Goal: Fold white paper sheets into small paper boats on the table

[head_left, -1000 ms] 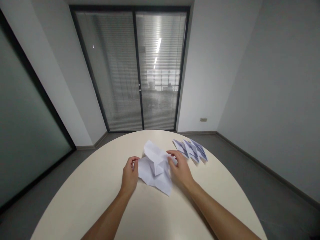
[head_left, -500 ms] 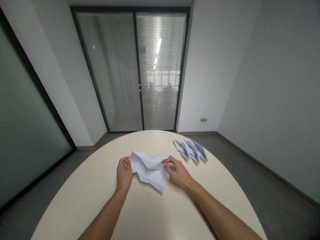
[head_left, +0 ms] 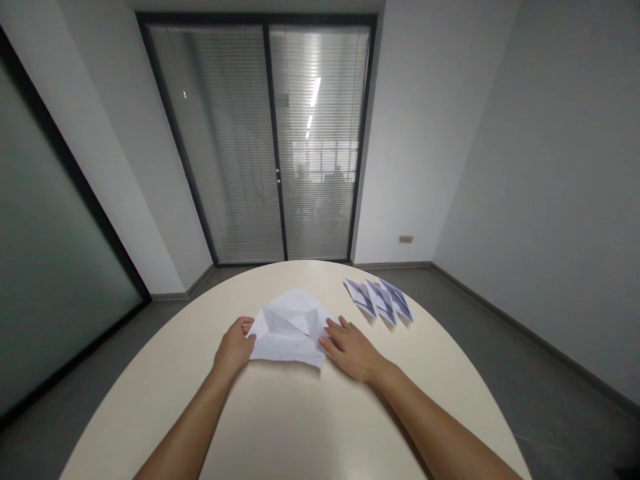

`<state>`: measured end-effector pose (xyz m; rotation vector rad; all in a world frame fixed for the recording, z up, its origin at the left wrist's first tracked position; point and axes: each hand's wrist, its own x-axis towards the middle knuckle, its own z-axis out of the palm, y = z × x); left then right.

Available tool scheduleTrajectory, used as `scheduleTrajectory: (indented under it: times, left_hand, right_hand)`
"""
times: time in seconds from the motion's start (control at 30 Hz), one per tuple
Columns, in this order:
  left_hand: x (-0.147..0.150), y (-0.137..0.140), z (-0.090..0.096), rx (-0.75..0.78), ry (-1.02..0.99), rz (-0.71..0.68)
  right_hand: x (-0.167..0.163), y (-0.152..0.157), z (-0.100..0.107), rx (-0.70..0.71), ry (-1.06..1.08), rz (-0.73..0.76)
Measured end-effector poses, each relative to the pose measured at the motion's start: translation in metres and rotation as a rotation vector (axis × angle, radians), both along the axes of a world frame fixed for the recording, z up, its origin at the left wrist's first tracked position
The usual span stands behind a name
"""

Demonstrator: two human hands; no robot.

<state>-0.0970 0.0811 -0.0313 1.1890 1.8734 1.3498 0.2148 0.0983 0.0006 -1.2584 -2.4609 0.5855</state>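
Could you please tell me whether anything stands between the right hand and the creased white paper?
Nothing visible does: the right hand is at the creased white paper's right edge; the folded pieces lie farther right.

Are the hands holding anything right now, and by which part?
The left hand pinches the creased white paper sheet by its left edge. The right hand is at its right edge; whether it grips there cannot be told.

Bare forearms (head_left: pixel 185 413) and hands (head_left: pixel 356 355) (slender fingers (head_left: pixel 336 331))
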Motion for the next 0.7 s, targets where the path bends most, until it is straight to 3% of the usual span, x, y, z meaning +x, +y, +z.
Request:
scheduleTrajectory:
  times: [0.23, 0.33, 0.43, 0.57, 0.7]
  left_hand:
    - [-0.012, -0.003, 0.009, -0.08, 0.122, -0.111]
    - [-0.002, -0.011, 0.019, 0.007, 0.365, -0.067]
    - [0.021, -0.028, 0.031, 0.103, 0.707, -0.017]
    - [0.059, -0.051, 0.044, 0.177, 0.695, -0.231]
    - [0.075, -0.062, 0.046, 0.079, 0.634, -0.525]
  right_hand:
    - [0.008, 0.009, -0.012, 0.147, 0.062, 0.028]
    - [0.006, 0.01, -0.009, 0.257, 0.108, 0.084]
    - [-0.004, 0.005, -0.001, 0.291, 0.118, 0.02]
    - [-0.019, -0.008, 0.015, 0.346, 0.086, -0.178]
    - [-0.027, -0.015, 0.027, 0.463, 0.083, -0.152]
